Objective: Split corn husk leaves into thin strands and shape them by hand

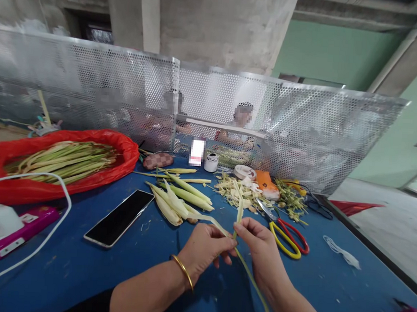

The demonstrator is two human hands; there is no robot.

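My left hand, with a gold bangle on its wrist, pinches a long pale green leaf strip low over the blue table. My right hand pinches the same strip just to the right, fingers closed on it. One end of the strip rises between the hands; the other curls down toward the near edge. A small pile of peeled pale stalks lies just beyond my left hand. Scissors with red and yellow handles rest close to my right hand.
A red bag of green stalks sits at the left, a black phone beside it. A pink device with a white charger and cable lies near left. Trimmings, tape rolls and an orange object sit by a perforated metal screen, with people behind.
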